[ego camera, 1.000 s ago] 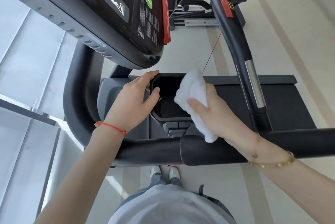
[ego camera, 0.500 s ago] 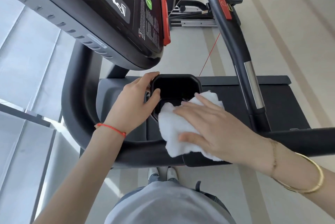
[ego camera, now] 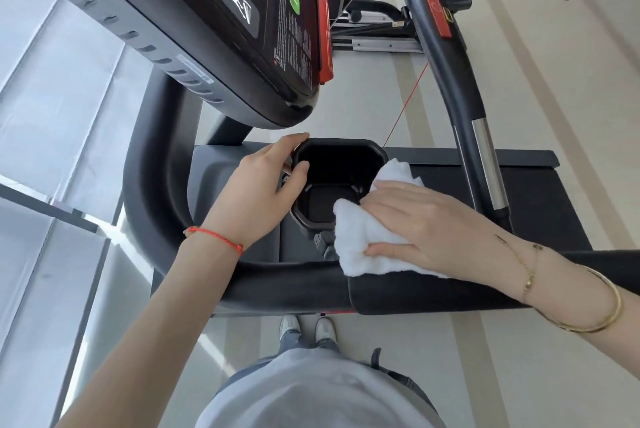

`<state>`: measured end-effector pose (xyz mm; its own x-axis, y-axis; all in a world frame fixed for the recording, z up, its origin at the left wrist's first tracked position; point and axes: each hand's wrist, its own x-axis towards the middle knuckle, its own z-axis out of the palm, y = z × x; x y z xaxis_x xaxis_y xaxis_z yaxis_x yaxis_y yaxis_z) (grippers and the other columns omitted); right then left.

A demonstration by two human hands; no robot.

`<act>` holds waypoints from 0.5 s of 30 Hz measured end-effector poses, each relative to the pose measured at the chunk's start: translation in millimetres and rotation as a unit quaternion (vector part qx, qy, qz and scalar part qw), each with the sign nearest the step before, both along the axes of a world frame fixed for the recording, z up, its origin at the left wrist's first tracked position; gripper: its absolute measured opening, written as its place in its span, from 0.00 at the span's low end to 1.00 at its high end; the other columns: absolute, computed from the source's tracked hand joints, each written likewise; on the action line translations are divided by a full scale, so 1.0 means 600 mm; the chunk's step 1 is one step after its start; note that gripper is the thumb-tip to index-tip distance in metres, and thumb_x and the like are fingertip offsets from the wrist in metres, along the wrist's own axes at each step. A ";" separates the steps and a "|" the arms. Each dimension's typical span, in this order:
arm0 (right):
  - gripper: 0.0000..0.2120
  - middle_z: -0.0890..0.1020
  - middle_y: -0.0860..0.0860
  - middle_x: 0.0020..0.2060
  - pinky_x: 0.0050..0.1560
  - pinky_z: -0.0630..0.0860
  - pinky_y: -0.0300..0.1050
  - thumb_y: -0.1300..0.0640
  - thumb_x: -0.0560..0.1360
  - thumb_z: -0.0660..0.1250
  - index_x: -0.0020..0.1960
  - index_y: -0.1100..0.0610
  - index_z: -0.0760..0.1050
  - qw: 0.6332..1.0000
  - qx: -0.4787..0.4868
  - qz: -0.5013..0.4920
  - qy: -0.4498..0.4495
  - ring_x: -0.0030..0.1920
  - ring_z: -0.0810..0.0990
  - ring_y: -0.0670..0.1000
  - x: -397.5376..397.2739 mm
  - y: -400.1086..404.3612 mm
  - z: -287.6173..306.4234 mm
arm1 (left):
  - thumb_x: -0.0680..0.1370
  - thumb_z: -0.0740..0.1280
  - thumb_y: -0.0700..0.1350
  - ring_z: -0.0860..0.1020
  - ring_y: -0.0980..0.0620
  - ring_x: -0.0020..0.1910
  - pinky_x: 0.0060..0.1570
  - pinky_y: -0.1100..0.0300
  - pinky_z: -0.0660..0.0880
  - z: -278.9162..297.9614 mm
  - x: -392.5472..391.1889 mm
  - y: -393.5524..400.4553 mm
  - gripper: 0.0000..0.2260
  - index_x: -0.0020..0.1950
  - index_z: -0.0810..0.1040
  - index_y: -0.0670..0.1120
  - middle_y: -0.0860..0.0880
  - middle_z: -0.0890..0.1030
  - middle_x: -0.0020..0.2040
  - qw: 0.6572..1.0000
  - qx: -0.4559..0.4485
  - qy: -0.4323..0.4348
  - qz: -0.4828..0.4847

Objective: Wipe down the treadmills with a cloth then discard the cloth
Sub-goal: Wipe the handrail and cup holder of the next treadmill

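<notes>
Right hand [ego camera: 420, 227] flat, pressing white cloth [ego camera: 360, 237] on cup holder [ego camera: 337, 182] rim at 4 o'clock; left hand [ego camera: 258, 190] grips rim at 9. Wiping step underway; next: sweep handlebar [ego camera: 277, 285] at 6.

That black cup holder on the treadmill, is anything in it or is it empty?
Empty, as far as shows: the cup holder has bare dark walls and floor. The white cloth under the right hand covers its near right edge.

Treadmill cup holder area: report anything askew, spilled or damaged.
Nothing stands out. The cup holder looks intact and dry, the left hand steadies its rim, and the right hand presses the white cloth against its edge.
</notes>
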<state>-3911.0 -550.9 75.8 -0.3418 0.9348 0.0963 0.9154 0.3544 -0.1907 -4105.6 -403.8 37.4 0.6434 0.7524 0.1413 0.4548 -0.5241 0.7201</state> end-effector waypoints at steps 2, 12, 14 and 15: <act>0.20 0.78 0.52 0.36 0.57 0.69 0.42 0.45 0.79 0.62 0.41 0.61 0.76 0.999 -0.036 -0.022 0.009 0.40 0.76 0.54 -0.015 0.013 0.001 | 0.81 0.62 0.48 0.81 0.51 0.46 0.52 0.51 0.79 -0.001 0.001 0.000 0.17 0.71 0.71 0.53 0.52 0.80 0.49 1.000 0.001 0.000 0.000; 0.21 0.68 0.44 0.31 0.38 0.61 0.46 0.34 0.78 0.51 0.39 0.51 0.60 0.992 -0.107 -0.072 -0.009 0.35 0.71 0.50 -0.072 0.037 -0.001 | 0.81 0.63 0.46 0.79 0.59 0.46 0.52 0.60 0.77 -0.006 0.002 0.002 0.17 0.70 0.72 0.51 0.53 0.80 0.49 1.000 0.006 -0.013 0.008; 0.24 0.73 0.47 0.32 0.38 0.66 0.45 0.35 0.78 0.52 0.40 0.55 0.66 0.994 -0.080 -0.070 -0.018 0.36 0.75 0.53 -0.061 0.026 0.004 | 0.81 0.63 0.47 0.78 0.60 0.47 0.53 0.59 0.77 -0.004 0.000 0.002 0.17 0.70 0.72 0.52 0.53 0.80 0.49 1.000 0.002 -0.010 0.010; 0.24 0.75 0.49 0.32 0.41 0.67 0.41 0.38 0.78 0.54 0.39 0.58 0.69 0.997 -0.045 -0.061 -0.001 0.36 0.76 0.53 -0.056 0.019 0.005 | 0.81 0.63 0.48 0.78 0.60 0.47 0.53 0.59 0.77 -0.003 -0.001 0.001 0.17 0.70 0.72 0.53 0.54 0.79 0.49 1.000 0.000 -0.008 0.011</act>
<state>-3944.4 -539.3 78.8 -0.2251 0.9743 0.0086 0.9512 0.2216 -0.2149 -4105.9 -403.3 35.8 0.6237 0.7666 0.1526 0.4544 -0.5145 0.7272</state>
